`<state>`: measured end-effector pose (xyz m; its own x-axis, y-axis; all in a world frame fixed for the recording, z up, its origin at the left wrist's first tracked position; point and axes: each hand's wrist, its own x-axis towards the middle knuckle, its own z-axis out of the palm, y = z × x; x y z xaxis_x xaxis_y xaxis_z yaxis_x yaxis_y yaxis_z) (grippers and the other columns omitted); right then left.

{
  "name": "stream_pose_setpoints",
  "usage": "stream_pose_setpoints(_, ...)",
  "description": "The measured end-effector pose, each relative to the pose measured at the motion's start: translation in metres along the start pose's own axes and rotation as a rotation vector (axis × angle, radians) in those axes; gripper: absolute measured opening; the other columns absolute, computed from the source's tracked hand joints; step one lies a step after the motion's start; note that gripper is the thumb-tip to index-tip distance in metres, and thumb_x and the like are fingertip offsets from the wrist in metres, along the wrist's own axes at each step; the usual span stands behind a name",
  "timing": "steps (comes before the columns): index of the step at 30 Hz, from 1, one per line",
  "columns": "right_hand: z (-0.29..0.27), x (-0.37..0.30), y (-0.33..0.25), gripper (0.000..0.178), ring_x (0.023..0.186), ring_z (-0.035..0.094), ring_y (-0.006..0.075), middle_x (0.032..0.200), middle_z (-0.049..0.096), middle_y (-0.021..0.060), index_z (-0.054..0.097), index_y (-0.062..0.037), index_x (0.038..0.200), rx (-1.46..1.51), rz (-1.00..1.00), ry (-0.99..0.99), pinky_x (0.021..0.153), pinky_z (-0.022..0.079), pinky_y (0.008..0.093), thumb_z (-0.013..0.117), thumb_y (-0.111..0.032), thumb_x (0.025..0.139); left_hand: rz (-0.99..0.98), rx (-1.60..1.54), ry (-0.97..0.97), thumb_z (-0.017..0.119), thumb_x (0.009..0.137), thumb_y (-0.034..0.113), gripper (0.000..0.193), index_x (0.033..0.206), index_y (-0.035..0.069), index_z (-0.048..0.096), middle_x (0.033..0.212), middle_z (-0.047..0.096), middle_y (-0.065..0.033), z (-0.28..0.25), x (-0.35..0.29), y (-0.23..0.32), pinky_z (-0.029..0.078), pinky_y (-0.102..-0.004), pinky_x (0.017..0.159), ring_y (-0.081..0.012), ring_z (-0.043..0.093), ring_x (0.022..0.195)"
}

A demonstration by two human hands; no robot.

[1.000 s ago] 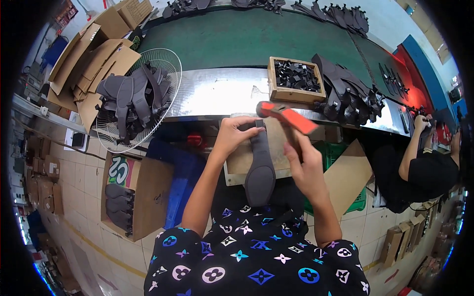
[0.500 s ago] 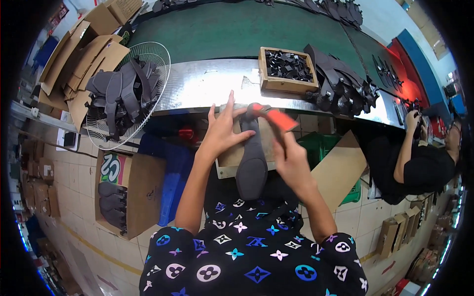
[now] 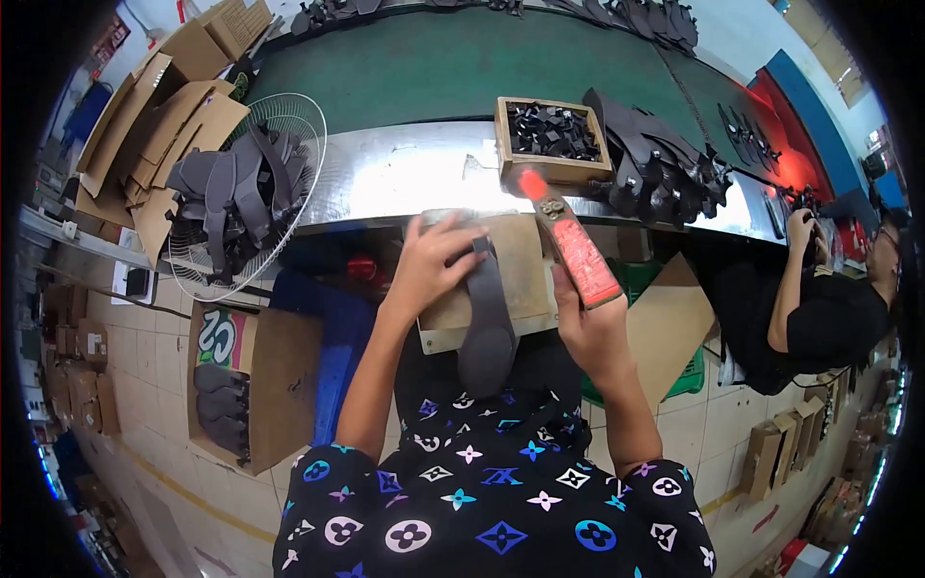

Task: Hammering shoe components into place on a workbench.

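My left hand [image 3: 438, 262] is closed at the narrow far end of a dark grey strap piece [image 3: 488, 337], its thumb and fingers gripping there. The fingers hide that end. The piece lies over a pale work board [image 3: 525, 265], and its wide rounded end hangs toward my lap. In my right hand [image 3: 593, 332] is a mallet [image 3: 554, 207] with red ends and a dark metal middle. It is raised to the right of the piece, apart from it. Most of its handle is hidden.
A wooden box [image 3: 554, 171] of small black parts stands beyond the mallet on a metal ledge [image 3: 385, 164]. More grey pieces lie beside it and in a white wire basket [image 3: 313, 193]. A cardboard box [image 3: 289, 385] stands lower left; a co-worker [image 3: 829, 318] sits at right.
The mallet has lifted off the far end of the strap piece and swung right. My left fingers, spread before, have curled in around that end.
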<state>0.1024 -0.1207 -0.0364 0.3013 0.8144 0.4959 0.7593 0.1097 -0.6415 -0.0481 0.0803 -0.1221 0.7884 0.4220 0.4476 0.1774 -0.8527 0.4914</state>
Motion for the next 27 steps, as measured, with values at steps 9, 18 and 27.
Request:
stream_pose_setpoints(9,0.032,0.013,0.032,0.040,0.081,0.066,0.0338,0.102,0.063,0.0132,0.057,-0.0011,0.128,-0.356,-0.192,-0.305,0.068,0.053,0.0444,0.064,-0.013,0.090,-0.594,-1.160,-0.413,0.065,0.096,0.017,0.022,0.093,-0.004,0.073,0.078,0.062,-0.0014,-0.076,-0.038,0.131,0.041,-0.0243,0.070,-0.0090,0.055,0.076)
stream_pose_setpoints(18,-0.027,0.036,-0.022,0.030,0.076,0.067,0.0317,0.088,0.067,0.0182,0.067,0.0086,0.098,0.663,-0.329,-0.680,0.067,0.055,0.0368,0.072,-0.020,0.088,-0.427,-1.508,-0.649,0.065,0.096,0.017,0.024,0.108,-0.001,0.074,0.095,0.072,-0.0080,-0.087,-0.041,0.133,0.047,-0.0263,0.084,-0.0134,0.064,0.091)
stream_pose_setpoints(27,-0.021,0.040,-0.038,0.039,0.051,0.051,0.0217,0.068,0.055,0.0107,0.064,0.0106,0.084,0.785,-0.637,-0.723,0.041,0.038,0.0302,0.073,-0.027,0.090,-0.057,-1.469,-0.773,0.067,0.094,0.020,0.023,0.096,-0.002,0.072,0.080,0.067,-0.0135,-0.093,-0.034,0.134,0.045,-0.0340,0.064,-0.0230,0.064,0.071)
